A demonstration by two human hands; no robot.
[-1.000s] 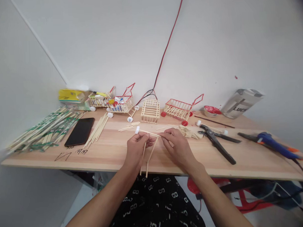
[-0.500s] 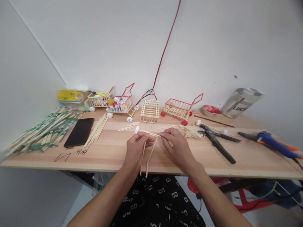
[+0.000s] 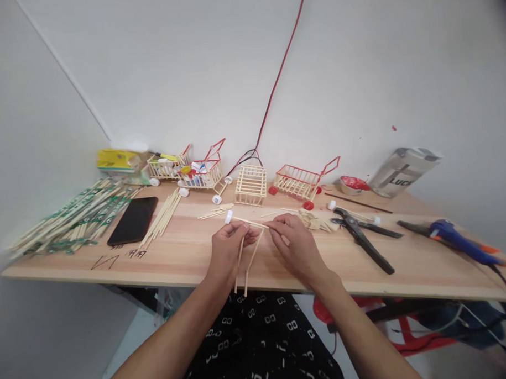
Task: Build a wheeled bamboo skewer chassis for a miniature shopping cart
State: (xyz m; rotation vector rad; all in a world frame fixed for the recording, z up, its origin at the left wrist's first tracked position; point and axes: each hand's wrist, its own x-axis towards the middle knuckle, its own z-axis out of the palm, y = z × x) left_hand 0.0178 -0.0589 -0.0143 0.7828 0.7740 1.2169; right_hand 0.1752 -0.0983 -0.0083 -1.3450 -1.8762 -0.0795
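Over the front of the table, my left hand is closed in a pinch on a thin wooden stick frame, whose two bent legs hang down past the table edge. A stick with a white bottle cap on its left end runs along the frame's top. My right hand pinches the right end of that stick, fingertips together at the corner of the frame. Behind my hands stands a wooden stick basket without wheels. A small cart with red rim and red wheels is to its right.
Wrapped chopsticks, a phone and loose sticks lie left. Two carts with white wheels stand behind. On the right are black-handled cutters, a blue hot-glue gun, a bowl of red paint and a capped stick.
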